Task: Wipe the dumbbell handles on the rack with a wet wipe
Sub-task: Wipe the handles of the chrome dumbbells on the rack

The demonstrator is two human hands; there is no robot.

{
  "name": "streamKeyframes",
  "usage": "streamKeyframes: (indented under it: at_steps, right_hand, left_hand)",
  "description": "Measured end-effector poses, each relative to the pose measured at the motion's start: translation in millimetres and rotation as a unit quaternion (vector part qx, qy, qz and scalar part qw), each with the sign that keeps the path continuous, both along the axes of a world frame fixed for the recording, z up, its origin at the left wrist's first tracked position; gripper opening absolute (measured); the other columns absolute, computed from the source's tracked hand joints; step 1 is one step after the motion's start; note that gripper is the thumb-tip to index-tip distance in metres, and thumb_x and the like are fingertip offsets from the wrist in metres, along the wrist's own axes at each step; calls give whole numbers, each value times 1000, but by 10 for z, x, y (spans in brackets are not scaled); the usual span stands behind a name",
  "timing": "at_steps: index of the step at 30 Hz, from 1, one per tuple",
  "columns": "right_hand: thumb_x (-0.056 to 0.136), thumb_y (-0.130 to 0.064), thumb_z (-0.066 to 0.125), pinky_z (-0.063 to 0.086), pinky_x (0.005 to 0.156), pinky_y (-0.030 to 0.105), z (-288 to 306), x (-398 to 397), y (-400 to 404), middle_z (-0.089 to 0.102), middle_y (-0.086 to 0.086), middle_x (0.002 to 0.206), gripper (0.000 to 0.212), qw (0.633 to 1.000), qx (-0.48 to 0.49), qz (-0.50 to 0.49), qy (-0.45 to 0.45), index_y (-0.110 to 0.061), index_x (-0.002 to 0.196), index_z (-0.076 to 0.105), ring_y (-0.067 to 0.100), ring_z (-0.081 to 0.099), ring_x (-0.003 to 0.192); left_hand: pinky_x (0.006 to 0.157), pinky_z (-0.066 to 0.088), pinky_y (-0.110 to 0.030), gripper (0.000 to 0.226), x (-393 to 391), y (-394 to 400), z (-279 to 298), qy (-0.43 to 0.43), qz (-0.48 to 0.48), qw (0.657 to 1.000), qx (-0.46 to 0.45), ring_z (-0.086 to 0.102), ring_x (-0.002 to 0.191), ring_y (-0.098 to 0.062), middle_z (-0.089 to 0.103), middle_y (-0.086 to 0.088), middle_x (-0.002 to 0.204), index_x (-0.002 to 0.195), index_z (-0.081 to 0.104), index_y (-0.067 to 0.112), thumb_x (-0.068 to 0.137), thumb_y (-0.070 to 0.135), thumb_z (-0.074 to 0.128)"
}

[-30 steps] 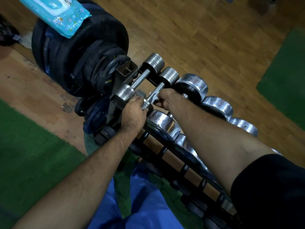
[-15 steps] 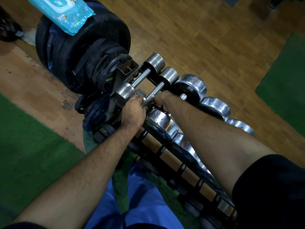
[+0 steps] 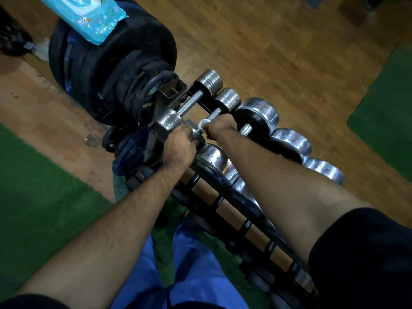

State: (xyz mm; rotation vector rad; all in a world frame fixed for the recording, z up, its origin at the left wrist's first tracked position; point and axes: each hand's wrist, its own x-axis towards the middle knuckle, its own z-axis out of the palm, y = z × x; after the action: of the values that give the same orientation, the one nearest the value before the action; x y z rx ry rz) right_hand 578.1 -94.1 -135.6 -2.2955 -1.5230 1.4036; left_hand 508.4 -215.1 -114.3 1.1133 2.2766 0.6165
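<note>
- While both forearms reach over the black metal dumbbell rack (image 3: pixel 225 210), the view has tipped up slightly since a second ago, so the stack of black rubber weight plates (image 3: pixel 116 70) sits lower in frame.
- Chrome dumbbells fill the rack in a row; the second small chrome dumbbell (image 3: pixel 227 99) is the one being worked on.
- A pale blue wet-wipe packet (image 3: pixel 93 21) lies on top of the plates.
- The right hand (image 3: pixel 220 127) has slid down the handle towards the near end, fingers curled round the handle with the white wet wipe (image 3: pixel 203 124) now showing at its knuckles.
- The left hand (image 3: pixel 179 141) still grips that dumbbell's near chrome head.
</note>
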Motion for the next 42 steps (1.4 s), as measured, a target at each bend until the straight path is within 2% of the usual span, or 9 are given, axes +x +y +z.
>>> streamKeyframes:
  at_steps: [5, 10, 13, 19, 22, 25, 30, 35, 42]
  right_hand:
    - [81, -30, 76, 57, 85, 34, 69, 184, 212, 73, 8, 103, 25, 995, 91, -30, 3, -17, 103, 73, 26, 69, 96]
    - [89, -21, 65, 51, 69, 28, 101, 152, 5, 72, 7, 94, 10, 966, 197, 160, -53, -17, 91, 73, 24, 66, 87]
    - [90, -16, 65, 48, 73, 29, 45, 229, 55, 69, 6, 102, 14, 905, 250, 331, -90, -14, 100, 75, 23, 63, 95]
    - [84, 3, 58, 50, 88, 36, -67, 256, 138, 68, 3, 106, 28, 793, 375, 470, -100, -11, 102, 73, 24, 57, 101]
    - [84, -1, 58, 44, 96, 32, -120, 260, 47, 70, 1, 113, 30, 703, 372, 600, -91, -14, 108, 71, 21, 58, 106]
    - [83, 3, 59, 41, 107, 34, -104, 306, 158, 68, 5, 125, 41, 669, 367, 644, -63, -11, 121, 70, 21, 59, 120]
    - [86, -1, 57, 50, 89, 35, -43, 328, 324, 73, -3, 106, 31, 706, 357, 601, -115, -19, 106, 73, 18, 61, 100]
    - [85, 1, 56, 45, 104, 38, -75, 289, 169, 70, 4, 119, 37, 640, 357, 677, -68, -13, 116, 71, 22, 62, 115]
    - [79, 4, 61, 51, 84, 34, -54, 255, 234, 71, 0, 90, 26, 702, 358, 599, -146, -16, 91, 72, 21, 63, 92]
  left_hand:
    - [108, 40, -29, 47, 24, -8, -1, 16, -14, 1000, 3, 47, 132, -19, 52, -4, 143, 133, 58, 8, 88, 15, 69]
    - [105, 42, -29, 45, -1, 17, -5, 14, -6, 1000, 0, 50, 129, -19, 55, -3, 139, 130, 61, 10, 87, 16, 71]
    - [104, 41, -28, 45, -40, 32, 10, 1, -2, 1000, 0, 52, 128, -20, 56, -4, 138, 130, 61, 9, 86, 16, 72]
    - [107, 41, -30, 47, 18, 15, 2, 16, -8, 1000, -4, 49, 131, -20, 54, -5, 141, 131, 60, 9, 85, 17, 73]
    - [107, 41, -31, 48, 10, 21, 16, 17, -8, 1000, -5, 49, 131, -20, 55, -6, 140, 131, 60, 9, 85, 17, 73]
    - [107, 43, -33, 49, -4, 24, 23, 6, 2, 1000, -7, 50, 129, -20, 55, -5, 139, 131, 60, 10, 85, 18, 74]
    - [105, 44, -31, 49, -6, 18, 30, -2, 6, 1000, -10, 50, 129, -19, 53, -2, 141, 132, 59, 10, 86, 18, 72]
    - [104, 41, -28, 49, -9, 24, 53, -8, 12, 1000, -10, 50, 129, -18, 53, -2, 141, 132, 60, 11, 86, 19, 73]
    - [102, 41, -27, 49, -7, 20, 69, -15, 18, 1000, -12, 50, 129, -18, 53, -1, 142, 132, 59, 11, 86, 19, 74]
